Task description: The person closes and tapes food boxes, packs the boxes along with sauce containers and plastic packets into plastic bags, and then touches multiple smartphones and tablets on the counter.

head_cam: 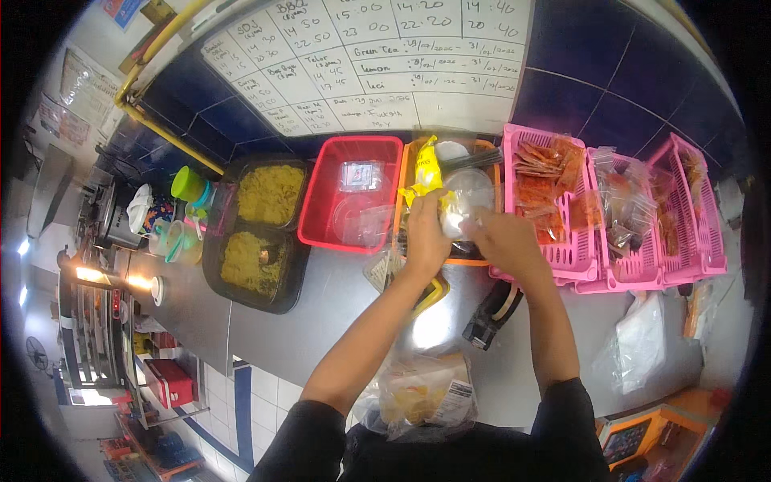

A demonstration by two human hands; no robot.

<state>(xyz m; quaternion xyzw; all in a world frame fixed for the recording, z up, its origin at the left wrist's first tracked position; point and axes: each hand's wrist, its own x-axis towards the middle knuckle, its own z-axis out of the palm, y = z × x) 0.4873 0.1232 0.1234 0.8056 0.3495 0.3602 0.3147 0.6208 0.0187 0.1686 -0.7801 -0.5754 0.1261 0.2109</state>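
Observation:
Both of my hands reach into an orange basket (496, 175) against the wall. My left hand (429, 232) is at the lower end of a yellow packet (429, 165) that bears writing; whether the fingers grip it is hidden. To the right, my right hand (509, 241) has its blurred fingertips at a shiny white item (454, 224) between the hands. Just behind that item are clear round plastic lids or cups (470, 185). A clear plastic bag of food (421, 391) with a printed label lies at the counter's front edge, close to my body.
A red basket (319, 193) with small packets stands left, beside black trays of yellow crumbly food (271, 193). Pink baskets (578, 265) hold orange-red sachets (542, 162). A black tape dispenser-like tool (485, 319) and a clear bag of white items (638, 343) lie on the steel counter (337, 301).

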